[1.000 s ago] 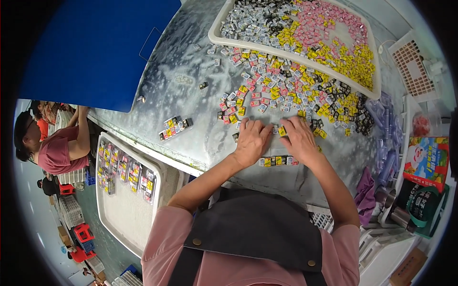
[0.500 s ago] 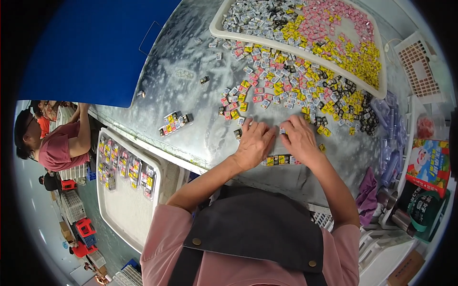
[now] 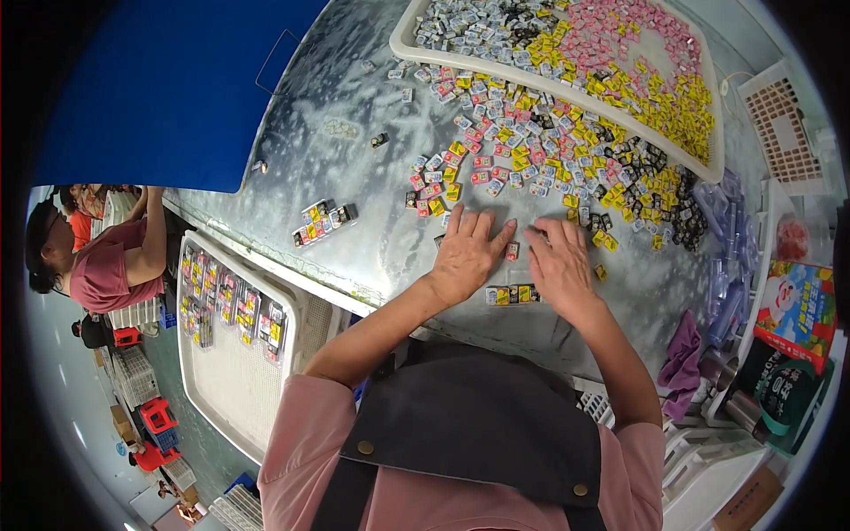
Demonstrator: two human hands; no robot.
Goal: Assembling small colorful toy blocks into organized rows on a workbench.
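My left hand (image 3: 467, 255) lies palm down on the table, fingers stretched and apart. A dark small block partly shows beside its fingers. My right hand (image 3: 562, 264) rests palm down opposite, its fingers slightly bent and apart, with no held thing visible. Between the hands sits a small pink printed block (image 3: 512, 251). Just below it runs a short row of small printed blocks (image 3: 506, 295) in black, yellow and other colours, its right end next to my right hand. Beyond my fingers spreads a loose heap of similar blocks (image 3: 540, 159) in pink, yellow, white and black.
A white tray (image 3: 553, 90) full of blocks stands at the far side. Left of my hands lies a filled clear pack (image 3: 320, 223). Another white tray (image 3: 235, 389) holds several packs. Clear plastic cases (image 3: 728, 257) and a purple cloth (image 3: 680, 363) lie right. A co-worker stands left.
Both hands have shifted and their fingers have spread. A pink block now shows between them. My right hand now covers the row's right end.
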